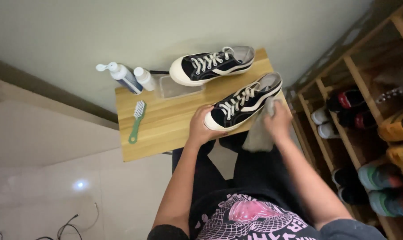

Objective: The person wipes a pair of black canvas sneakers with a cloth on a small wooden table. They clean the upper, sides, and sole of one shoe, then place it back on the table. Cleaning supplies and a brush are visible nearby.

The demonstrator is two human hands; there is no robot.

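A black canvas sneaker (243, 102) with white laces and a white toe cap lies near the front edge of a small wooden table (166, 129). My left hand (202, 126) grips its toe end. My right hand (278, 119) presses a grey cloth (257, 138) against the shoe's side, and the cloth hangs down past the table edge. The matching second sneaker (212, 65) rests at the back of the table, its toe on a clear plastic tray (175, 88).
A green-handled brush (137, 120) lies at the table's left. A pump bottle (121, 76) and a small white bottle (145, 78) stand at the back left. A wooden shoe rack (366, 111) with several pairs stands to the right. Cables (68, 226) trail on the tiled floor.
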